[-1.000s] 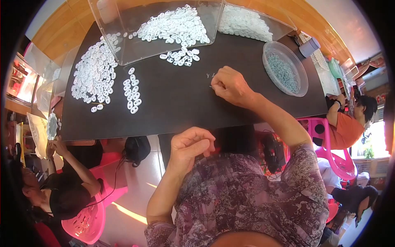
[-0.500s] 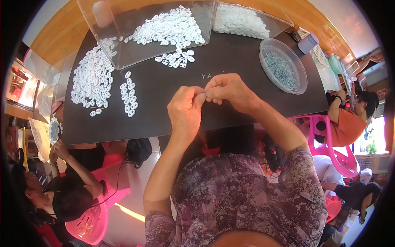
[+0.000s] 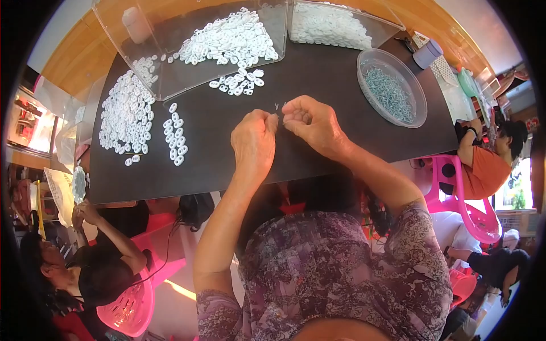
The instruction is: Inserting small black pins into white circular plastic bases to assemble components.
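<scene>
Purple patterned sleeves (image 3: 421, 238) end well above the wrists of my 2 bare grips, which meet over the counter (image 3: 318, 74) with a narrow gap between them. My left grip (image 3: 253, 142) has its thumb and forefinger drawn in close; I cannot tell whether they clamp anything. My right grip (image 3: 318, 124) has curled fingers, its thumb and forefinger tips near each other, and whatever might sit between them is too small to make out.

Just past my fingertips, at 12 o'clock, thin grey metal bits (image 3: 277, 106) lie on the dark surface. At 10 to 11 o'clock is a loose cluster of white ovals (image 3: 238, 84), and beyond it a clear plastic box (image 3: 193, 87) stands with a big white heap (image 3: 230, 37) in view at 11 o'clock. At 1 o'clock is a clear container holding whitish pieces (image 3: 330, 27).

Between 2 and 3 o'clock sits a round clear tray (image 3: 421, 111) of teal-grey slim pieces (image 3: 389, 94), with a lavender cup (image 3: 427, 54) farther out at 2. Toward 9 o'clock runs a narrow column of white ovals (image 3: 175, 136); past it spreads another white heap (image 3: 122, 116), with 2 ovals (image 3: 132, 160) below it beside a thin yellowish stick (image 3: 134, 154).

Farther off, a person in orange (image 3: 486, 173) is between 3 and 4 o'clock, near a pink chair (image 3: 480, 219); another person (image 3: 108, 273) sits toward 8.
</scene>
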The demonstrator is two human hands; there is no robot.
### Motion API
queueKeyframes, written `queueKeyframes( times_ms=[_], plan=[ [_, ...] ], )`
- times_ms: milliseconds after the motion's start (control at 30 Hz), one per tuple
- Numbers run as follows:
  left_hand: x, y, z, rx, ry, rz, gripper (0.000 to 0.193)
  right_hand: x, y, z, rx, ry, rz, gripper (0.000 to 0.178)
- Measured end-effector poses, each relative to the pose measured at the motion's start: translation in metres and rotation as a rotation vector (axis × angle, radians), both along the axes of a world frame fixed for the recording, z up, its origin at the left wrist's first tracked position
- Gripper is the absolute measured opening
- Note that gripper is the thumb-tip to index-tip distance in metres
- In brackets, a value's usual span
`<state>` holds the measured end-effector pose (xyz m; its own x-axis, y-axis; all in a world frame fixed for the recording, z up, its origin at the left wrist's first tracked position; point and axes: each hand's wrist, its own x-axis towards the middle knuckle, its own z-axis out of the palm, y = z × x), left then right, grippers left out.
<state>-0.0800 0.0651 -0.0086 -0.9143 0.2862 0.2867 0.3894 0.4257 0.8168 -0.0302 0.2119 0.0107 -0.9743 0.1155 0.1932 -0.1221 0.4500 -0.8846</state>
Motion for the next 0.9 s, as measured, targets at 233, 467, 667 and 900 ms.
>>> queueKeyframes(
  times_ms=[233,467,667,900],
  plan=[
    [-0.010,0.007,0.005,-0.267,0.096,0.029,0.024,-0.004,0.013,-0.011,0.139,0.003,-0.072,0.017],
    [-0.014,-0.008,0.006,-0.077,-0.129,0.001,0.022,-0.008,0.015,-0.015,0.143,0.048,-0.108,0.016],
    [-0.026,-0.041,0.004,0.041,-0.057,0.090,0.006,-0.007,0.016,-0.014,0.111,0.018,-0.097,0.017],
    [-0.095,-0.056,-0.005,-0.169,0.265,0.262,0.013,-0.008,0.016,-0.012,-0.027,-0.056,-0.096,0.016]
  ],
)
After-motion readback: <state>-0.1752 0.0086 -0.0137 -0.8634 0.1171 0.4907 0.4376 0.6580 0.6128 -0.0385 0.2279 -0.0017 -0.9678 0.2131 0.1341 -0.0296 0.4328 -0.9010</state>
